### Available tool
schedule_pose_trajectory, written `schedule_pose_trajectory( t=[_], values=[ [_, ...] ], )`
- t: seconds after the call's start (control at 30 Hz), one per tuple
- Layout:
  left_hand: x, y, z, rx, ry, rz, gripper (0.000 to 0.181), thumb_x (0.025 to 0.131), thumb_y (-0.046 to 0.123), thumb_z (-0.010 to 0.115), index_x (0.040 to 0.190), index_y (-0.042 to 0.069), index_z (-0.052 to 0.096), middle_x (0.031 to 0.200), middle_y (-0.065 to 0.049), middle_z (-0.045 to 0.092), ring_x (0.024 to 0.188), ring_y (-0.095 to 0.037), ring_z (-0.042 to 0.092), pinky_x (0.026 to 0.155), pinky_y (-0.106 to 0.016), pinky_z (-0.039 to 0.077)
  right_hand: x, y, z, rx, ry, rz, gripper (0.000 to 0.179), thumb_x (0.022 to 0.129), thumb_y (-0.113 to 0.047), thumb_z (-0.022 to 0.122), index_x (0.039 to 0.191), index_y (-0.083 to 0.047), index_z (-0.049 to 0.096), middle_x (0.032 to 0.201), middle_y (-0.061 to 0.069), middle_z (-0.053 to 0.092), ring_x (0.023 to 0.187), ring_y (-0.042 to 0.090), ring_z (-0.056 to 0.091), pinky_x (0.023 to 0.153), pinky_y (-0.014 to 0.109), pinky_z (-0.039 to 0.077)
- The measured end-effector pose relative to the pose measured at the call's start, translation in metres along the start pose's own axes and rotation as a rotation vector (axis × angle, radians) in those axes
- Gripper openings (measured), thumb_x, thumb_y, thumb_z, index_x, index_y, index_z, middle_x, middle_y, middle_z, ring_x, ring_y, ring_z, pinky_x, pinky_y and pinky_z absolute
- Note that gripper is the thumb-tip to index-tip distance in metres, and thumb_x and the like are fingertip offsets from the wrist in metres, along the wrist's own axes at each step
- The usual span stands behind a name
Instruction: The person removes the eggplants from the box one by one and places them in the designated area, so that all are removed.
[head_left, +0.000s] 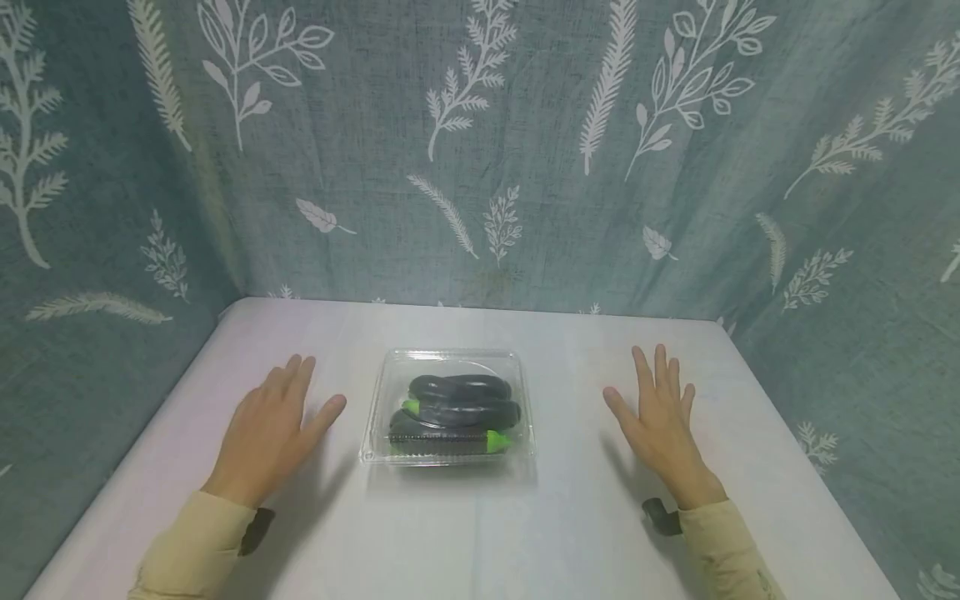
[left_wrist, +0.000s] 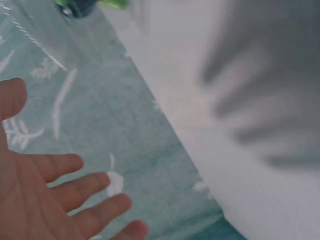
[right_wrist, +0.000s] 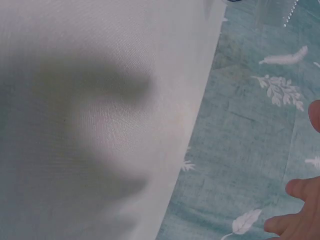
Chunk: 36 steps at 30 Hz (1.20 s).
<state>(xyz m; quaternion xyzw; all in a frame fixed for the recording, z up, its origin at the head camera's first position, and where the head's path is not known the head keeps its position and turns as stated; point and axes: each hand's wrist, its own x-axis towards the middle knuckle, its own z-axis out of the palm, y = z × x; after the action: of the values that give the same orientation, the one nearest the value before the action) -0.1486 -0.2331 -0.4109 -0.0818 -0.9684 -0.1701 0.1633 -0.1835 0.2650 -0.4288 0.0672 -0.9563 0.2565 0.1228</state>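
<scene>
A clear plastic clamshell box point(head_left: 450, 360) sits on the white table with its lid closed. Inside lie several dark eggplants point(head_left: 468, 413), some showing bright green stem ends. To the left of the box, my left hand point(head_left: 266, 425) hovers with straight fingers and the thumb spread toward it. My right hand point(head_left: 663, 425) is held over the table on the other side, farther from the box, fingers fanned out. Both hands hold nothing. In the left wrist view the left hand's palm point(left_wrist: 35, 200) shows, and part of the box appears at the top edge.
The white table point(head_left: 450, 542) is bounded at the back and both sides by a teal curtain point(head_left: 360, 192) with white leaf prints. Shadows of the hands fall on the tabletop. A dark wrist strap point(head_left: 662, 517) shows at the right sleeve.
</scene>
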Motion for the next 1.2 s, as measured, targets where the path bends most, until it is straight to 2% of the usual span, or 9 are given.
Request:
schedule_pose_trajectory(
  t=[0.13, 0.3, 0.47, 0.63, 0.87, 1.03, 1.2],
  values=[
    [-0.004, 0.012, -0.004, -0.058, 0.013, 0.03, 0.076, 0.101, 0.051, 0.056, 0.152, -0.004, 0.039, 0.152, -0.031, 0.041, 0.134, -0.054, 0.04, 0.105, -0.068, 0.033, 0.0, 0.001, 0.0, 0.019, 0.015, -0.004, 0.08, 0.105, -0.05, 0.047, 0.163, -0.006, 0.013, 0.166, 0.027, -0.006, 0.15, 0.051, -0.011, 0.107, 0.081, -0.005],
    [-0.009, 0.031, -0.003, -0.117, 0.021, 0.11, 0.076, 0.099, 0.048, 0.062, 0.152, -0.002, 0.04, 0.152, -0.027, 0.044, 0.135, -0.048, 0.045, 0.106, -0.064, 0.037, 0.0, -0.001, 0.0, 0.123, 0.061, -0.043, 0.075, 0.106, -0.041, 0.049, 0.163, -0.007, 0.013, 0.168, 0.023, -0.004, 0.152, 0.048, -0.006, 0.112, 0.077, 0.001],
    [-0.016, 0.05, 0.008, -0.123, 0.002, 0.193, 0.084, 0.094, 0.053, 0.066, 0.154, 0.0, 0.039, 0.153, -0.024, 0.044, 0.135, -0.045, 0.047, 0.106, -0.061, 0.04, -0.002, -0.01, -0.002, 0.204, 0.078, -0.081, 0.073, 0.107, -0.036, 0.051, 0.164, -0.01, 0.012, 0.169, 0.018, -0.002, 0.154, 0.04, -0.006, 0.118, 0.068, 0.0],
    [-0.021, 0.059, 0.021, -0.111, -0.044, 0.227, 0.098, 0.088, 0.061, 0.07, 0.158, 0.003, 0.033, 0.156, -0.024, 0.04, 0.136, -0.045, 0.046, 0.104, -0.062, 0.042, -0.002, -0.019, 0.002, 0.242, 0.054, -0.086, 0.075, 0.106, -0.037, 0.052, 0.164, -0.014, 0.012, 0.17, 0.01, -0.003, 0.155, 0.034, -0.006, 0.119, 0.066, 0.002],
    [-0.024, 0.058, 0.032, -0.101, -0.08, 0.219, 0.103, 0.085, 0.061, 0.073, 0.158, 0.003, 0.03, 0.155, -0.032, 0.036, 0.132, -0.049, 0.049, 0.101, -0.061, 0.045, -0.01, -0.039, 0.013, 0.27, -0.041, -0.113, 0.083, 0.102, -0.042, 0.058, 0.165, -0.019, 0.009, 0.17, 0.007, -0.003, 0.155, 0.032, -0.005, 0.118, 0.068, 0.007],
    [-0.023, 0.058, 0.036, -0.103, -0.088, 0.212, 0.103, 0.085, 0.057, 0.076, 0.158, 0.0, 0.029, 0.153, -0.034, 0.036, 0.132, -0.05, 0.048, 0.102, -0.061, 0.044, -0.016, -0.059, 0.025, 0.278, -0.179, -0.14, 0.094, 0.096, -0.051, 0.064, 0.165, -0.024, 0.005, 0.17, 0.002, -0.005, 0.156, 0.029, -0.003, 0.12, 0.064, 0.007],
    [-0.021, 0.058, 0.038, -0.12, -0.089, 0.209, 0.102, 0.086, 0.055, 0.076, 0.157, 0.0, 0.03, 0.153, -0.034, 0.038, 0.134, -0.049, 0.047, 0.105, -0.061, 0.043, -0.022, -0.073, 0.036, 0.256, -0.305, -0.186, 0.109, 0.087, -0.062, 0.071, 0.165, -0.025, 0.003, 0.17, 0.006, -0.003, 0.156, 0.028, 0.001, 0.122, 0.058, 0.008]
  ],
)
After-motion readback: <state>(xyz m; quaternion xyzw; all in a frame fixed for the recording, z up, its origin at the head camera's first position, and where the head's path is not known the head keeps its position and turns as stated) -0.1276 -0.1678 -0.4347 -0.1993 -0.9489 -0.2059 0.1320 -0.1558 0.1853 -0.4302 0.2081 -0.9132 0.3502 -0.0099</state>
